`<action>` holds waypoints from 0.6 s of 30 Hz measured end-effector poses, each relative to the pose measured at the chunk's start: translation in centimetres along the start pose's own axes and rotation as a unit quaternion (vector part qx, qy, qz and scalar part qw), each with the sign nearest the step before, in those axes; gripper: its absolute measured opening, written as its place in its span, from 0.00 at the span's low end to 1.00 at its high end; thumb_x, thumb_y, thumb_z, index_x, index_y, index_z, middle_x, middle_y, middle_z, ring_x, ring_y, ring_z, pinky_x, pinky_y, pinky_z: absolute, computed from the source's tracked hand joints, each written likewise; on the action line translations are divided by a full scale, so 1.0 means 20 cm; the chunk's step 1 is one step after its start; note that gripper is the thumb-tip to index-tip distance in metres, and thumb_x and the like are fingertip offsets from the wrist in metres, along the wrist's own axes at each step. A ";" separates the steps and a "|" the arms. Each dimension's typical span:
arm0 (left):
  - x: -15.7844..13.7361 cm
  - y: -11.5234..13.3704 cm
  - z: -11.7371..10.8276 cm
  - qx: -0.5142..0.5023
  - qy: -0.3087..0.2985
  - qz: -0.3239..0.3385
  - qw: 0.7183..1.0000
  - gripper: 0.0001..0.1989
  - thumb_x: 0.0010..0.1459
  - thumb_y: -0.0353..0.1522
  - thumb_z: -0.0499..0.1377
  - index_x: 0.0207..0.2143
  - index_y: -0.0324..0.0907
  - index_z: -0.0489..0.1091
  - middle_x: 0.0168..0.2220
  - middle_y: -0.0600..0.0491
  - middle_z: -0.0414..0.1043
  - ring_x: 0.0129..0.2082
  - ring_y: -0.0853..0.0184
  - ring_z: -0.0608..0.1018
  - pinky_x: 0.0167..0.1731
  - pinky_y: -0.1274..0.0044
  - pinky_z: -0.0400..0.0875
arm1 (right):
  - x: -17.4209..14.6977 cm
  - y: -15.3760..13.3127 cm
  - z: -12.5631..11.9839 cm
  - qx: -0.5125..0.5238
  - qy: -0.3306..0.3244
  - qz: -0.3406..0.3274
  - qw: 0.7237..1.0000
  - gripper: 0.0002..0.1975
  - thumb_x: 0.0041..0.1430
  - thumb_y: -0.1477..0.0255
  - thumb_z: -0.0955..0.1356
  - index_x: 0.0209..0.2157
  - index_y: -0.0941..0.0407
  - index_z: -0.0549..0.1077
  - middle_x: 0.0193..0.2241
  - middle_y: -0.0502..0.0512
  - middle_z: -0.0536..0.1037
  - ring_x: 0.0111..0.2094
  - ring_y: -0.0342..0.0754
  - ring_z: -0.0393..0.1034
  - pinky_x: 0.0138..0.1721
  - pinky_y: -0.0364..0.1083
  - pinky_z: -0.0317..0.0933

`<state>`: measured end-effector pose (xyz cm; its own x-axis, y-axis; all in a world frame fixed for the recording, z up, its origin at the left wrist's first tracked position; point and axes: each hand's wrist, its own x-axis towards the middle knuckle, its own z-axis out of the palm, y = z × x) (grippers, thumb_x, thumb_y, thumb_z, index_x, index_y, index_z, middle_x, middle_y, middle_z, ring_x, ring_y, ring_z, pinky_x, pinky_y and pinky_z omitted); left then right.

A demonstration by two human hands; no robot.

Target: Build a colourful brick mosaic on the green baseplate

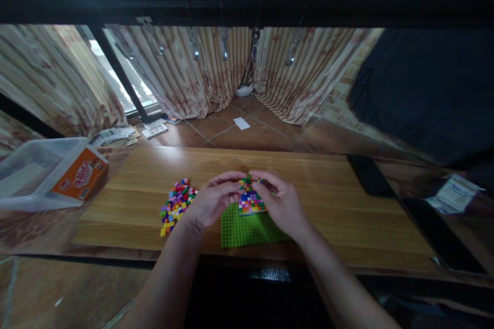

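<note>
A small structure of multicoloured toy bricks (pixel 252 203) stands on the green studded baseplate (pixel 247 231), towards its back edge. My left hand (pixel 214 198) is at the structure's upper left, with thumb and fingers closed at green and yellow bricks there. From the other side, my right hand (pixel 283 205) has its fingers bent round the upper right of the same structure. The fingers partly cover the top bricks, so the exact contact is hidden. Left of my left hand, a loose pile of small coloured bricks (pixel 179 204) lies on the wooden table (pixel 328 205).
A clear plastic bin (pixel 42 164) with an orange label sits at the left end. A black flat object (pixel 370 177) lies at the table's right. The dark horizontal bar (pixel 247 9) crosses in front of striped curtains (pixel 216 72). White paper (pixel 241 123) is on the tiled floor.
</note>
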<state>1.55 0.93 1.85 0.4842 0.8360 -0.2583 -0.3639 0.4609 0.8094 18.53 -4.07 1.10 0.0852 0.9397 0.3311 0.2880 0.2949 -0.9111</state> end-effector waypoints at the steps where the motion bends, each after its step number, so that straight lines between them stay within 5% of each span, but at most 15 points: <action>1: 0.00 -0.01 0.03 -0.018 -0.007 -0.014 1.000 0.14 0.42 0.26 0.70 0.35 0.37 0.80 0.30 0.53 0.78 0.27 0.73 0.75 0.31 0.81 0.69 | 0.00 -0.01 0.00 -0.001 -0.008 -0.015 1.000 0.12 0.63 0.71 0.67 0.46 0.49 0.79 0.44 0.54 0.80 0.46 0.49 0.74 0.48 0.50 0.67; 7: 0.02 -0.07 0.10 -0.080 0.002 -0.029 0.996 0.08 0.42 0.24 0.67 0.29 0.37 0.78 0.26 0.54 0.76 0.26 0.74 0.75 0.30 0.81 0.70 | 0.00 0.00 -0.02 0.009 -0.020 -0.027 0.999 0.11 0.62 0.74 0.67 0.42 0.48 0.81 0.41 0.54 0.81 0.45 0.49 0.75 0.47 0.51 0.68; 18: 0.05 -0.13 0.13 -0.036 0.024 -0.001 0.999 0.09 0.45 0.25 0.68 0.33 0.37 0.79 0.30 0.52 0.79 0.27 0.74 0.77 0.35 0.80 0.72 | -0.01 -0.01 -0.03 -0.068 0.037 0.038 0.996 0.09 0.59 0.70 0.68 0.36 0.51 0.82 0.35 0.53 0.83 0.36 0.48 0.77 0.40 0.47 0.69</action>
<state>4.98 -0.24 0.79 0.4478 0.8471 -0.2862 -0.4206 0.4820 0.7686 19.08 -4.43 1.38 0.1802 0.9417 0.2843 0.4046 0.1925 -0.8940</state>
